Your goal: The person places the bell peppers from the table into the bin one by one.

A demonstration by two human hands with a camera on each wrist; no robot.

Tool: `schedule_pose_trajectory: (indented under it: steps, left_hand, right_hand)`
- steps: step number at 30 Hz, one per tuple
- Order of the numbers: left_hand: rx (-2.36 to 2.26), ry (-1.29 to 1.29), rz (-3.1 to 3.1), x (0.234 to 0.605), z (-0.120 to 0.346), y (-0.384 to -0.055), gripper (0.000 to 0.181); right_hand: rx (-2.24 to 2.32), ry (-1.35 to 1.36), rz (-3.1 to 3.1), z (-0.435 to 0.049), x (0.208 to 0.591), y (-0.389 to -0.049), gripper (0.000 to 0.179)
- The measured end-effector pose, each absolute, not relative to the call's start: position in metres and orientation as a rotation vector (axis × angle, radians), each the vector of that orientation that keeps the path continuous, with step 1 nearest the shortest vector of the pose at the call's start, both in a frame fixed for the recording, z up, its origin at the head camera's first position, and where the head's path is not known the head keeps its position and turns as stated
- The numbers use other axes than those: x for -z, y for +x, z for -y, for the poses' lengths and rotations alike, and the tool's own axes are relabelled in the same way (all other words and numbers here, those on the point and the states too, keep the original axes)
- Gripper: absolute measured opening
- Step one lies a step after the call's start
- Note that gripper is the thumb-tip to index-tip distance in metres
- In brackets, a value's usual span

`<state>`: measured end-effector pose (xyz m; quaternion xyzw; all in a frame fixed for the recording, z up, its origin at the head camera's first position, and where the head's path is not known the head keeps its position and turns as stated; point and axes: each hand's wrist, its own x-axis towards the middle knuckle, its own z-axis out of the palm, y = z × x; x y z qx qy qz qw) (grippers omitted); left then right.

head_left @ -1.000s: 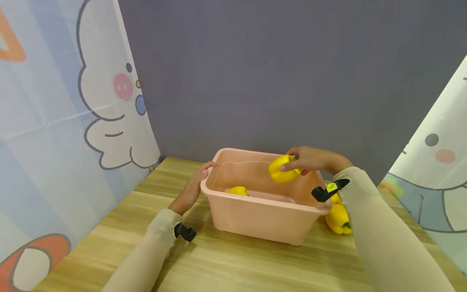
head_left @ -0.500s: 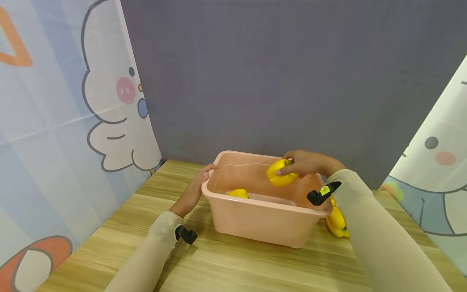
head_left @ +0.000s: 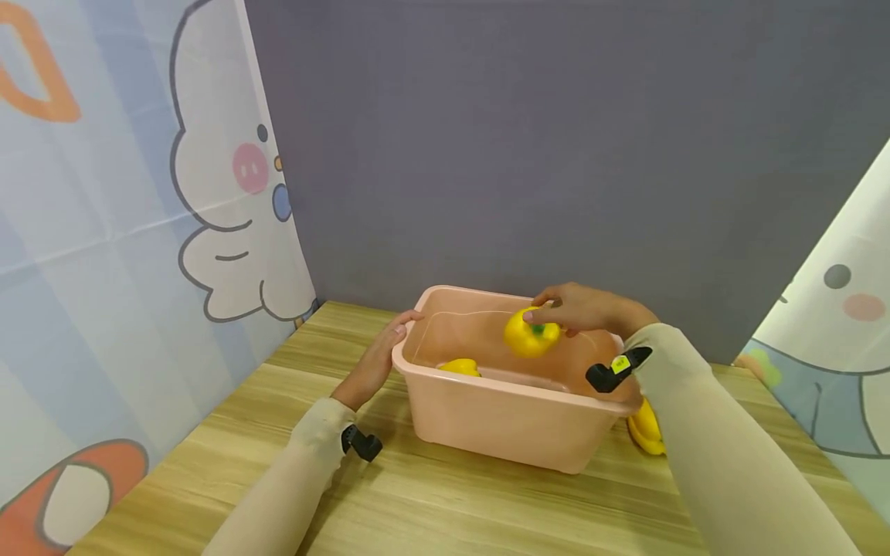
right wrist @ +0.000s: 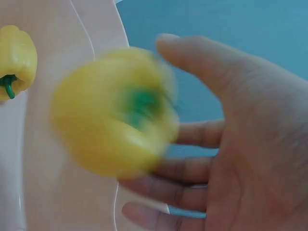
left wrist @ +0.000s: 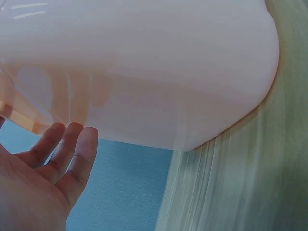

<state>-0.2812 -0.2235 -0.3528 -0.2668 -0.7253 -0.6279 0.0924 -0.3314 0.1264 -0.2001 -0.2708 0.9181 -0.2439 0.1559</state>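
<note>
In the head view, a yellow bell pepper (head_left: pixel 523 340) is in the air over the pink plastic tub (head_left: pixel 501 421), right below my right hand (head_left: pixel 591 309). The right wrist view shows this pepper blurred, green stem facing the camera. My thumb (right wrist: pixel 190 50) stands apart from it, and the other fingers spread behind and beneath it. Another yellow bell pepper (head_left: pixel 461 367) lies inside the tub toward the left. My left hand (head_left: pixel 378 355) rests at the tub's left rim; in the left wrist view its fairly straight fingertips (left wrist: pixel 86 137) touch the outer wall.
The tub stands on a wood-grain table (head_left: pixel 417 510). More yellow pepper (head_left: pixel 647 427) shows right of the tub, partly hidden by my right sleeve (head_left: pixel 723 440). A grey panel (head_left: pixel 521 147) rises behind; cartoon-printed cloths (head_left: pixel 125 255) hang at both sides.
My right hand has come slightly left and down over the tub. The pepper has turned stem toward me, and my thumb has come away from it. My left hand stays at the rim.
</note>
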Motion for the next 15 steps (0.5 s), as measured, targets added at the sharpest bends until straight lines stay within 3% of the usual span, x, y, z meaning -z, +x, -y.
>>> schedule_pose_trajectory:
  steps: [15]
  left_hand:
    - [1.861,-0.788,2.15,0.352,0.219,-0.281,0.055]
  right_hand:
    - [0.972,-0.797,-2.745,-0.177,0.197,-0.308,0.051]
